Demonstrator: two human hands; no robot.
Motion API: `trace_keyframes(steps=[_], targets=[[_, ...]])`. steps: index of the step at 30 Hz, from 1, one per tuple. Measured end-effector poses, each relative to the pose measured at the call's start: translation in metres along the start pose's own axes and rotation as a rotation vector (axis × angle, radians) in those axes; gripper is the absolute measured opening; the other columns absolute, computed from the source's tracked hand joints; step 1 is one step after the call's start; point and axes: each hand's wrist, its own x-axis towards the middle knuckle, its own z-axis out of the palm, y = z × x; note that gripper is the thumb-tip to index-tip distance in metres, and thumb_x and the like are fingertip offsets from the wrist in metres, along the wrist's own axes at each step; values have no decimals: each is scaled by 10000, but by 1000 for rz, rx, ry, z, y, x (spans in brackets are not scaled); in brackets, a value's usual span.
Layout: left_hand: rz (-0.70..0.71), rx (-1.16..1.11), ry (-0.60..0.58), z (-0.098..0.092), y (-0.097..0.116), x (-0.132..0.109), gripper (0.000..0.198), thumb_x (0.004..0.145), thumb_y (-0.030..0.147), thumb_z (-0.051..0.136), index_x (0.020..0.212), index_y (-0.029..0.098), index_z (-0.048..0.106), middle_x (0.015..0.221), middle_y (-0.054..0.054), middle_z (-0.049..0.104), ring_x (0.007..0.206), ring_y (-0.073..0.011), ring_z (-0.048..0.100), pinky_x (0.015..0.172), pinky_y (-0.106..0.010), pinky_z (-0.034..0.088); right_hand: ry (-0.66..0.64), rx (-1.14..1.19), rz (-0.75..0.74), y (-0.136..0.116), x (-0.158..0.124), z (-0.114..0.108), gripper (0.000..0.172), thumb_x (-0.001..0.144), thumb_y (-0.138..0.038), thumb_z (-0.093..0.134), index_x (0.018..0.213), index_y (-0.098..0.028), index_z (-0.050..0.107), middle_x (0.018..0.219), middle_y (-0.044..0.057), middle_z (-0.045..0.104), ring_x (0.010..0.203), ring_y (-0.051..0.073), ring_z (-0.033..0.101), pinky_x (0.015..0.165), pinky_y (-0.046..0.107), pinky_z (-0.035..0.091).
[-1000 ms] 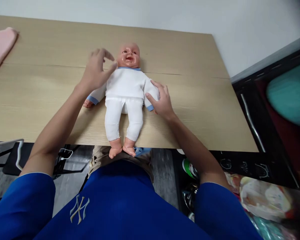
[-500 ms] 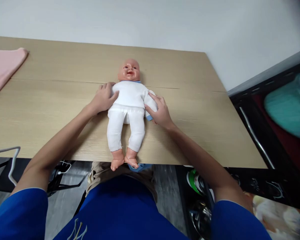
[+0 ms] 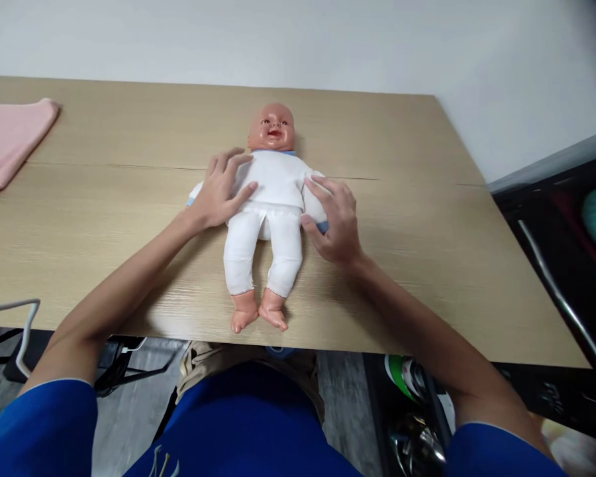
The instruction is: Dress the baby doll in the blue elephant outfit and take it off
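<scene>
A baby doll (image 3: pixel 278 179) in a white top and white trousers lies face up on the wooden table (image 3: pixel 417 278), its bare feet toward the front edge. My left hand (image 3: pixel 223 189) rests with fingers spread on the chest side and sleeve at the left of the picture; the cuff of that sleeve shows beyond my wrist. My right hand (image 3: pixel 335 218) is at the other sleeve, thumb and fingers apart around it near the blue cuff. Whether its fingertips press on the cloth is hard to tell.
Pink cloth (image 3: pixel 14 139) lies at the table's far left. A white tube (image 3: pixel 27 331) stands by the front left edge. Behind the table is a pale wall. Below the front right are a green and white round item (image 3: pixel 402 377) and shiny metal things (image 3: pixel 414 444).
The view has shifted a little. My left hand has moved up onto the doll's chest side, and the sleeve end there now shows. My right hand's fingers have loosened and lifted slightly from the other sleeve.
</scene>
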Motion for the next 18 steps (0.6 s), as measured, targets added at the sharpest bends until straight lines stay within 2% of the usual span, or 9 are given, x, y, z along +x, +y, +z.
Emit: trace_keyframes(steps=[3, 7, 11, 14, 16, 18], targets=[[59, -113, -100, -1, 23, -11, 812, 975, 857, 794, 1568, 312, 694, 1822, -165, 538, 1724, -470, 431, 1493, -681, 257, -82, 28, -52, -18, -2, -2, 668, 1130, -670, 620, 1721, -360, 638, 1781, 91, 661, 1659, 426, 607, 1524, 780, 108], [79, -134, -123, 3, 29, -12, 729, 932, 786, 884, 1460, 297, 774, 1755, -176, 627, 1680, -474, 501, 1469, -686, 303, -74, 28, -34, -21, 1, 8, 527, 1153, -617, 640, 1604, -369, 750, 1698, 77, 733, 1609, 380, 668, 1533, 777, 76], [119, -5, -113, 8, 28, -13, 484, 1071, 674, 750, 1352, 286, 820, 1600, -158, 753, 1510, -432, 638, 1366, -674, 433, -32, 26, -9, -20, 0, 16, 418, 1177, -549, 630, 1522, -391, 805, 1622, 64, 782, 1530, 347, 724, 1527, 761, 180], [125, 157, -95, 9, 34, -17, 373, 1151, 558, 619, 1265, 271, 830, 1442, -166, 803, 1367, -429, 678, 1251, -674, 497, -1, 22, 1, -30, 1, 14, 372, 1183, -502, 623, 1466, -363, 821, 1548, 76, 810, 1488, 343, 739, 1520, 742, 229], [106, 231, -80, 6, 46, -21, 342, 1164, 503, 574, 1218, 271, 820, 1357, -167, 799, 1295, -429, 683, 1196, -669, 513, 27, 24, 14, -45, -2, 4, 388, 1177, -475, 619, 1487, -324, 796, 1507, 107, 809, 1486, 360, 724, 1495, 728, 304], [94, 243, -64, 2, 68, -33, 341, 1172, 503, 545, 1200, 276, 798, 1300, -160, 783, 1258, -425, 682, 1174, -666, 521, 57, 40, 39, -64, -18, -10, 448, 1170, -473, 605, 1562, -303, 739, 1520, 135, 785, 1499, 385, 699, 1435, 715, 418]])
